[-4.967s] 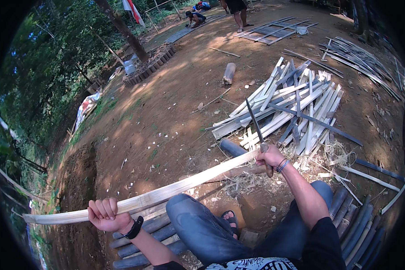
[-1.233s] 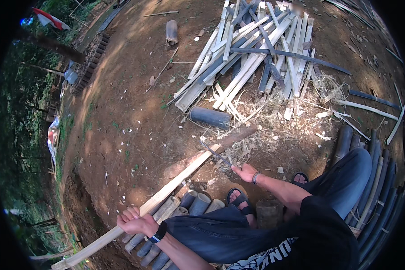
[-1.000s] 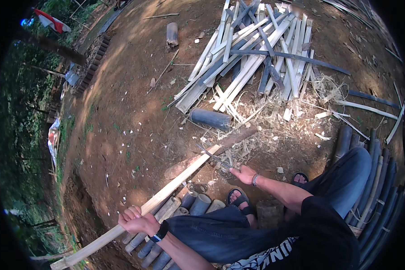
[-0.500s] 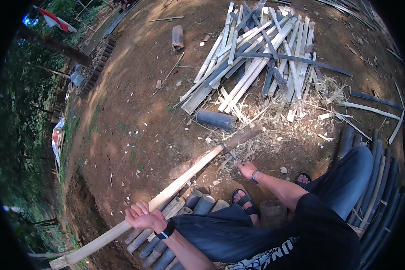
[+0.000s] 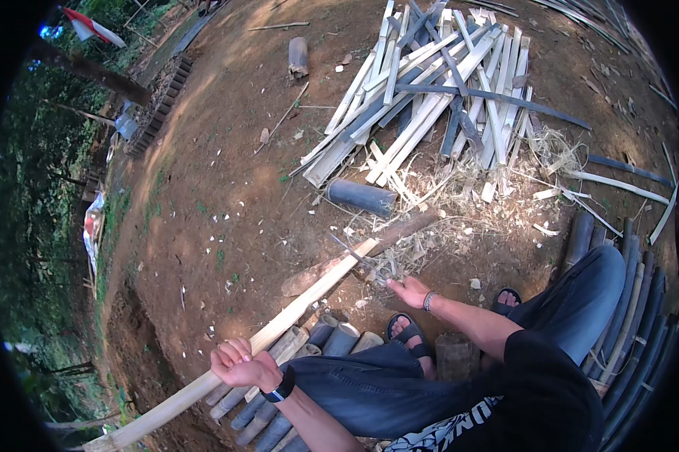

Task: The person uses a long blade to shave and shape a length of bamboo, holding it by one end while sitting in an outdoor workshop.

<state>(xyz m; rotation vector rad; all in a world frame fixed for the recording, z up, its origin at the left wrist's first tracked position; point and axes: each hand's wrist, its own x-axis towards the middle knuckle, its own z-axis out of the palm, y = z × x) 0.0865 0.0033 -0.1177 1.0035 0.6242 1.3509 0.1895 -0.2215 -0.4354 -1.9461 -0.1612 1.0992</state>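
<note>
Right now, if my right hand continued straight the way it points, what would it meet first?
Your right hand would probably meet the pale bamboo strip first, ahead and to its left; depth is unclear here.

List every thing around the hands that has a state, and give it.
Left hand: closed around the pale bamboo strip
Right hand: closed on the knife's handle
Pale bamboo strip: slanted, far end over the log
Knife: blade across the strip; contact unclear
Log: lying on the ground
Dark bamboo tube: on its side
Strip pile: loose, crisscrossed
Shavings: scattered
Sandals: worn
</note>
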